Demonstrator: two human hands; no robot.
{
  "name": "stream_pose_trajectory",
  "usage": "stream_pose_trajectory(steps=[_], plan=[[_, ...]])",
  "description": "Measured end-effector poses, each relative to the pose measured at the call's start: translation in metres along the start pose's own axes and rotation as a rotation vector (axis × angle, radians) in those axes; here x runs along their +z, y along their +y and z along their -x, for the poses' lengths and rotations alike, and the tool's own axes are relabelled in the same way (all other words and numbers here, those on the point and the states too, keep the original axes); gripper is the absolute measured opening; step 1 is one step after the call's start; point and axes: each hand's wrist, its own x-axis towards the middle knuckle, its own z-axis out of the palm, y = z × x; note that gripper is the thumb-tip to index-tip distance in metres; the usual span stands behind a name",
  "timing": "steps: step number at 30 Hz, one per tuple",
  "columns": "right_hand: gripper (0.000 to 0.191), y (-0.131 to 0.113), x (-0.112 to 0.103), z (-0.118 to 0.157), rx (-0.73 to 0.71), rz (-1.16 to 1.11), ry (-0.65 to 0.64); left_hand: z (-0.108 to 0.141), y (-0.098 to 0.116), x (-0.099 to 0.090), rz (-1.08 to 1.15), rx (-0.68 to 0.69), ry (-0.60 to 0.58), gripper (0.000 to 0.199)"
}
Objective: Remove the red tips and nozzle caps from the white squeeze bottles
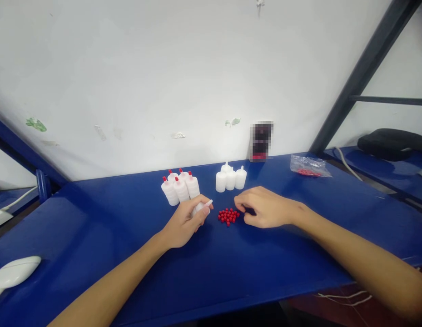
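Observation:
My left hand [188, 221] is closed around a white squeeze bottle [199, 208], tilted so its bare nozzle points up to the right. Most of that bottle is hidden by the fingers. Just right of a loose cluster of small red caps [228, 216] hovers my right hand [261, 207], thumb and bent fingers apart, with nothing visible between them. Behind my left hand stand several white bottles [170, 192] with red caps on their nozzles. Several uncapped white bottles [230, 179] are grouped upright behind the red caps.
The blue tabletop [197, 281] ends at a white wall [197, 81]. A clear plastic bag [309, 167] with red pieces lies at the back right. A dark pixelated object [261, 141] leans on the wall. At the left edge is a white rounded object [18, 272].

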Motion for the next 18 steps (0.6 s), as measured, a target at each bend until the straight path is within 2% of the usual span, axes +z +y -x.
stream_pose_trajectory(steps=[3,6,9,13,16,18], plan=[[0.012,-0.009,0.010,-0.003,-0.115,-0.075,0.183,0.000,0.001,0.001,-0.276,0.116,-0.051,0.025],[0.025,-0.026,0.022,-0.006,-0.198,-0.185,0.251,0.000,0.007,0.004,-0.416,0.167,-0.101,0.024],[0.031,-0.037,0.031,-0.008,-0.191,-0.220,0.329,0.002,0.012,0.005,-0.422,0.174,-0.150,0.026],[0.023,-0.039,0.038,-0.009,-0.237,-0.274,0.397,0.003,0.010,0.005,-0.398,0.181,-0.210,0.030],[0.019,-0.035,0.036,-0.010,-0.318,-0.261,0.541,0.005,0.001,0.003,-0.257,0.169,-0.128,0.047],[0.020,-0.028,0.030,-0.010,-0.262,-0.202,0.592,0.006,-0.006,0.000,-0.150,0.159,-0.045,0.042]])
